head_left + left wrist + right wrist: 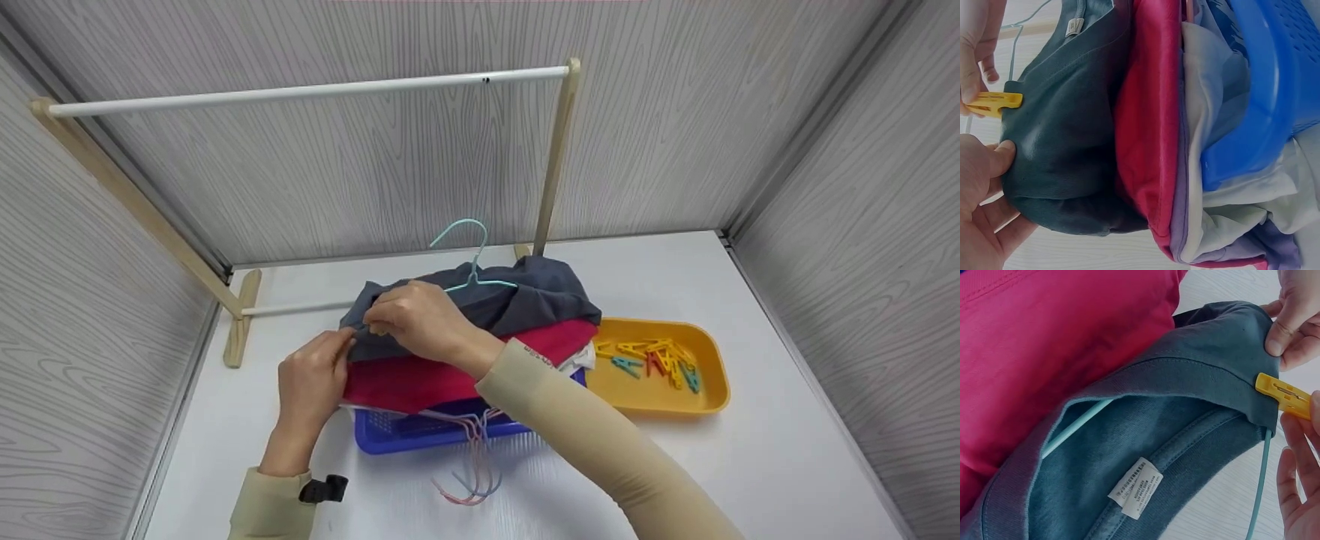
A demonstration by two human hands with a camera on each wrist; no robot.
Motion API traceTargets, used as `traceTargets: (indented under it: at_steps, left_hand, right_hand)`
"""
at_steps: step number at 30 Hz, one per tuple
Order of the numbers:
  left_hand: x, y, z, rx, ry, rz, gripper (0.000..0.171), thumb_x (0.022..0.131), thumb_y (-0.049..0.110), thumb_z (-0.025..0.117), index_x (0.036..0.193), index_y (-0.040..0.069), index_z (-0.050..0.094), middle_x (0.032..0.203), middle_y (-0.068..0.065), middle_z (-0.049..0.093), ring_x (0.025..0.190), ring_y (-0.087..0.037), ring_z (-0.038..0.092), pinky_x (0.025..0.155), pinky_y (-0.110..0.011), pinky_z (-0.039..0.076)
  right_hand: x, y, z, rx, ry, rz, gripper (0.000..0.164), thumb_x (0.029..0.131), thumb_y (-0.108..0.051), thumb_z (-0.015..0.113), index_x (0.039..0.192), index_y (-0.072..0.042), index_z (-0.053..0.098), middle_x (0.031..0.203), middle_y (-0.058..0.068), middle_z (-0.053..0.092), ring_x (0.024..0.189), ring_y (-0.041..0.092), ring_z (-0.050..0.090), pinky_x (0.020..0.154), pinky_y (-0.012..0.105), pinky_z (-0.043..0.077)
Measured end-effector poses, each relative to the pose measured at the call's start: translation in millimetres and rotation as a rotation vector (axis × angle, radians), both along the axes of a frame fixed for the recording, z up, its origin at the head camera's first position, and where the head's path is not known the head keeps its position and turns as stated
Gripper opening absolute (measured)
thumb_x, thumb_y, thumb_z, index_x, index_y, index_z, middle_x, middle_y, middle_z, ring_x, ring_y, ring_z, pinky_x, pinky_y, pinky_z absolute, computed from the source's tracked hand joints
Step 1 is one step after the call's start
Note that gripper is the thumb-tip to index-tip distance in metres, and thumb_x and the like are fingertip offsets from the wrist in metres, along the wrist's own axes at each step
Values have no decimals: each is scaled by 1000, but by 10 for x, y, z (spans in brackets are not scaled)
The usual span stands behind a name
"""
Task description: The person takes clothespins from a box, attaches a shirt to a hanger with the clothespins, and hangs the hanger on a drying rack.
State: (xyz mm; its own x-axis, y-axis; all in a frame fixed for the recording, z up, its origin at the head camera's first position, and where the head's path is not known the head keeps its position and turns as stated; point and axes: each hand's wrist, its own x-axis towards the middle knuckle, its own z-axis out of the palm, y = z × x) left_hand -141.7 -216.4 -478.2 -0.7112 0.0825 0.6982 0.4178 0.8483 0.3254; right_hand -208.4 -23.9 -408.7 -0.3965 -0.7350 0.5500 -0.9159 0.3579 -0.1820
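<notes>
A dark blue-grey garment (pixel 551 296) lies on top of a clothes pile, and a mint-green hanger (pixel 483 238) sticks up out of its neck opening. My left hand (pixel 309 379) pinches the garment's left edge between thumb and fingers. Just beside it, my right hand (pixel 427 319) pinches a yellow clothespin (pixel 1283 396), whose tip sits over the cloth edge at the hanger's arm. In the head view the right hand hides the clothespin. A white label (pixel 1135 488) shows inside the garment. Under it lies a red garment (pixel 420 386).
The pile rests on a blue basket (pixel 397 444), with several pink and bluish hangers (pixel 480 469) hooked out over its front. To the right, a yellow tray (pixel 716 375) holds several clothespins (pixel 660 349). Behind stands a wooden rack with a white rail (pixel 315 91).
</notes>
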Motion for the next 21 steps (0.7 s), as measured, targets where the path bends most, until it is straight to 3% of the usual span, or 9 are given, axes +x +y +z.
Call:
traceTargets:
  at_steps: [13,21]
  left_hand:
    - [20,3,-16,-9,-28,3,6,89,4,70,93,1,72,83,-11,71,72,-31,70,57,-46,54]
    - [15,-12,-28,-16,-50,5,7,90,6,70,95,1,71,86,-12,71,75,-32,70,60,-46,55]
  right_hand:
    - [10,-6,-19,97,-129,-6,18,90,-13,72,108,-10,74,97,0,70,90,12,66,84,21,50]
    - [32,-7,-17,173,-161,-40,32,94,-20,69,124,-12,68,116,1,66,107,13,61,94,21,45]
